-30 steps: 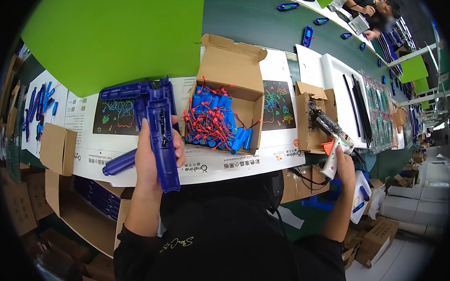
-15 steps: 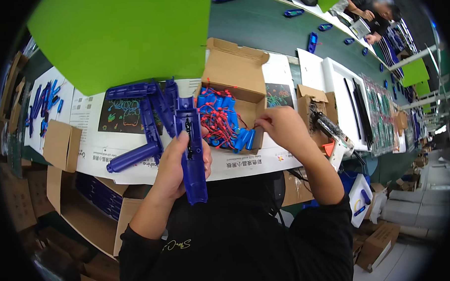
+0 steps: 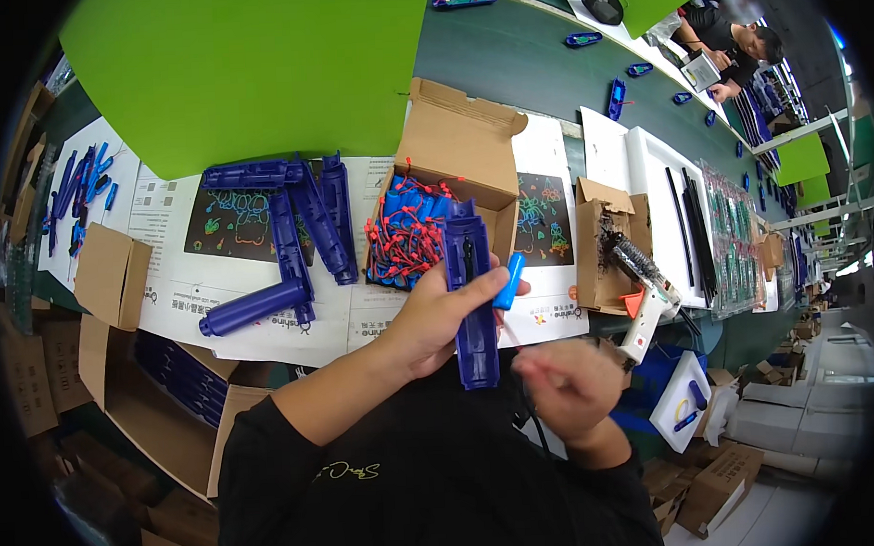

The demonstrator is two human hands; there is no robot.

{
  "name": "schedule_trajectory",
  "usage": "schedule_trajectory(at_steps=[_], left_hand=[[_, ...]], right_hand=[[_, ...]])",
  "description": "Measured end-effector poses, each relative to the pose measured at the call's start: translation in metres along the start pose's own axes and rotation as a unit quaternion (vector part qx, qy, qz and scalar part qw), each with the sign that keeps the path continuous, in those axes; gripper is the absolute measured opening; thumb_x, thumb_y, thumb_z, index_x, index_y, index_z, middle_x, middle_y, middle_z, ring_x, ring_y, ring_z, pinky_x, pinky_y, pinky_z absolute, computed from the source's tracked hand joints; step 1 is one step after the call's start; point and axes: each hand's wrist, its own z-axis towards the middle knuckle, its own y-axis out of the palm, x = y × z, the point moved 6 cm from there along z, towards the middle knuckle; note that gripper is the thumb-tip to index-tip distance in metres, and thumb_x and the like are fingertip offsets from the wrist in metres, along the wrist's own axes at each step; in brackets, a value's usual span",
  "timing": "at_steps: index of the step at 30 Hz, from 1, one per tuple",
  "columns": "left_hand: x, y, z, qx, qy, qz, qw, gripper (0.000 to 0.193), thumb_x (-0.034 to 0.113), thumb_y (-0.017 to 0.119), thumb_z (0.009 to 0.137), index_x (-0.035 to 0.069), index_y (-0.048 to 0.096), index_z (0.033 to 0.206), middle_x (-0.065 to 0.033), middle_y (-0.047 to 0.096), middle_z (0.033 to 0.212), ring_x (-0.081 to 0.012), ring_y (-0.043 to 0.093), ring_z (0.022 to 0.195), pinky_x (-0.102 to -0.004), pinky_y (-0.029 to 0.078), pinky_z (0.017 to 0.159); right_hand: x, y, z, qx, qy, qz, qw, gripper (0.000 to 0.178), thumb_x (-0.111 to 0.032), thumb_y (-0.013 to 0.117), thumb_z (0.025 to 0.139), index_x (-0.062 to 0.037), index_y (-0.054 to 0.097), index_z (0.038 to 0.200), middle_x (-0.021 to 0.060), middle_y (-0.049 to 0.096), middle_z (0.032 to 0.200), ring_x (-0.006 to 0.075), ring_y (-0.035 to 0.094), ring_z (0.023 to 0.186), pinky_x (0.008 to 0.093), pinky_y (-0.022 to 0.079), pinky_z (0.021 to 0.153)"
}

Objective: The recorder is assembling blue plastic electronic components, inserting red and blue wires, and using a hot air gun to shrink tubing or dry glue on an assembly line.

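My left hand [image 3: 427, 317] grips a dark-blue plastic housing half [image 3: 477, 356], long and trough-shaped, its hollow side up. A bright-blue cylindrical battery [image 3: 511, 281] is held by the same hand, slanted beside the housing near the thumb tip. To the right and lower, my right hand [image 3: 576, 388] is smeared by motion, its fingers curled together. A small red bit shows at its fingertips, too blurred to name. Behind the housing stands an open cardboard box [image 3: 500, 192] of blue batteries [image 3: 411, 205] with red-tipped leads.
More blue housings [image 3: 325, 229] lie stacked to the left on the white-covered table. At right are a glue gun [image 3: 647, 319], a small carton [image 3: 595, 258] and a white foam tray [image 3: 642, 150]. A green panel [image 3: 238, 87] rises behind. Across the conveyor sits another person [image 3: 727, 46].
My right hand has left the battery box and moved down toward me. A battery is now in my left hand with the housing, which has shifted right.
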Motion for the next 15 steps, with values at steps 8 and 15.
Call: schedule_trajectory(at_steps=[8, 15], left_hand=[[0.005, -0.003, -0.006, 0.007, 0.074, 0.209, 0.975, 0.044, 0.019, 0.076, 0.075, 0.005, 0.048, 0.106, -0.0021, 0.054, 0.088, -0.0098, 0.055, 0.082, -0.0259, 0.049, 0.071], [0.0, 0.011, -0.01, 0.008, 0.121, 0.33, 0.936, 0.053, 0.017, 0.075, 0.074, 0.002, 0.045, 0.115, -0.0028, 0.055, 0.092, -0.0088, 0.054, 0.084, -0.0248, 0.046, 0.075]], right_hand=[[0.055, 0.004, -0.017, 0.037, 0.285, 0.316, 0.904, 0.028, -0.006, 0.055, 0.085, 0.0045, 0.051, 0.111, 0.0099, 0.061, 0.09, 0.0122, 0.058, 0.076, 0.0245, 0.047, 0.069], [0.068, 0.032, -0.01, -0.045, 0.296, 0.394, 0.869, 0.032, -0.003, 0.065, 0.08, 0.0035, 0.055, 0.109, 0.0063, 0.062, 0.089, 0.0095, 0.06, 0.077, 0.0222, 0.049, 0.067]])
